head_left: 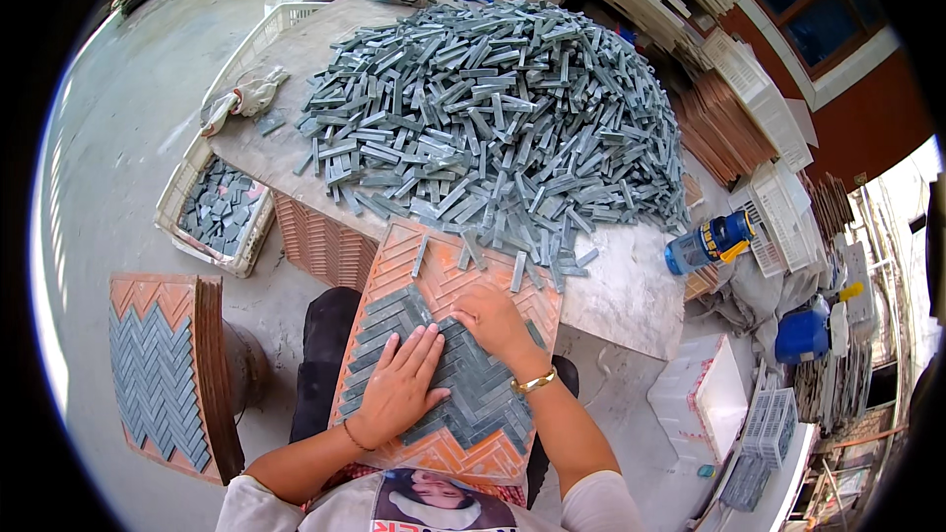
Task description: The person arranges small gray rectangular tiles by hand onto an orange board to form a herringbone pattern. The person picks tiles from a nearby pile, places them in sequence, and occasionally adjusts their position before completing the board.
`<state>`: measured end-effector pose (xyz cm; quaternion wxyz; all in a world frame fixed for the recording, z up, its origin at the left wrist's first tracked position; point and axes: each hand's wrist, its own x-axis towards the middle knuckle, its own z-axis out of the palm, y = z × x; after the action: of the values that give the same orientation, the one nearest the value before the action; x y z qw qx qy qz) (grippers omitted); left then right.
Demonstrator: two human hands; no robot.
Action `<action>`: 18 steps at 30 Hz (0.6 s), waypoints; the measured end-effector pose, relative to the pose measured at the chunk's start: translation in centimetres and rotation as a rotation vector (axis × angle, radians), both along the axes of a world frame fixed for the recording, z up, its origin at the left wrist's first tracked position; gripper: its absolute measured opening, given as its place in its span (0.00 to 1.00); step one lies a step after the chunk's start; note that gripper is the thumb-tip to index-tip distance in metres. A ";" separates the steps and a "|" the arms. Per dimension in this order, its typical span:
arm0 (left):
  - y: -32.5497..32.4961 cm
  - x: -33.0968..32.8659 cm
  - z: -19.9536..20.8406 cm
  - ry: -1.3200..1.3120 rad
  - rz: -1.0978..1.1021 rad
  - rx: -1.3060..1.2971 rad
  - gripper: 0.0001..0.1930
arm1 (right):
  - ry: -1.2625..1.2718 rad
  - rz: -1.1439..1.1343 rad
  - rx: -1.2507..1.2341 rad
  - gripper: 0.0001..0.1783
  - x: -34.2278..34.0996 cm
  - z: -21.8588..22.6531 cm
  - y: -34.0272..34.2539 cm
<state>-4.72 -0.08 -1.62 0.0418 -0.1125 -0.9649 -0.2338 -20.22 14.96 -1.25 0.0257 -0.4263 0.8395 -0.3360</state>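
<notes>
A: What to note first, from the left?

B: A panel stack [210, 365] at near left, topped with zigzag strips, probably parked there to keep the pattern undisturbed. Next, beside the table [626, 286], a white crate [205, 254] of flat grey chips, perhaps to stay within reach.

A: And at centre?

B: An orange grooved template [394, 256], placed across the lap [320, 345] up to the near table edge, apparently for support. On top, grey strips [483, 379] set in herringbone, likely kept aligned by the grooves. Beyond, on the table, a great heap [483, 128] of loose strips, handy for picking. At right, a blue bottle [700, 246], set apart from the heap.

A: And the fingers?

B: On the left hand [399, 384], stretched out, slightly parted, laid flat over set strips, gripping nothing, presumably to steady the rows. On the right hand [491, 323], bent and drawn together, lowered to the far part of the laid pattern; impossible to tell whether pinching a strip.
</notes>
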 end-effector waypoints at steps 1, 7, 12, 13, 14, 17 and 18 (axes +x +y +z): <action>0.1 -0.2 0.1 0.005 0.001 0.002 0.39 | 0.069 0.016 -0.042 0.07 0.1 -0.5 0.0; 0.4 -1.0 -0.3 0.024 0.015 -0.020 0.38 | -0.034 -0.463 -0.148 0.13 -1.9 -0.5 -1.0; 0.3 -1.3 -0.2 0.039 -0.001 -0.058 0.39 | 0.008 -0.460 -0.056 0.12 -4.1 -1.3 -1.3; 0.2 -1.4 0.0 0.041 -0.007 -0.058 0.39 | -0.085 -0.477 -0.041 0.11 -4.2 -1.0 -0.9; 0.3 -1.3 -0.1 0.034 -0.006 -0.055 0.39 | -0.185 -0.486 -0.019 0.11 -4.0 -0.7 -0.7; 0.2 -1.4 -0.3 0.047 -0.014 -0.063 0.39 | -0.235 -0.318 -0.157 0.10 -3.6 0.0 1.0; 0.3 -1.3 -0.4 0.043 -0.011 -0.064 0.39 | -0.207 -0.319 -0.114 0.10 -3.3 0.4 1.7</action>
<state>-6.04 0.20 -2.00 0.0577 -0.1243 -0.9700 -0.2008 -23.56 16.63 -0.83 0.0343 -0.2519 0.8689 -0.4247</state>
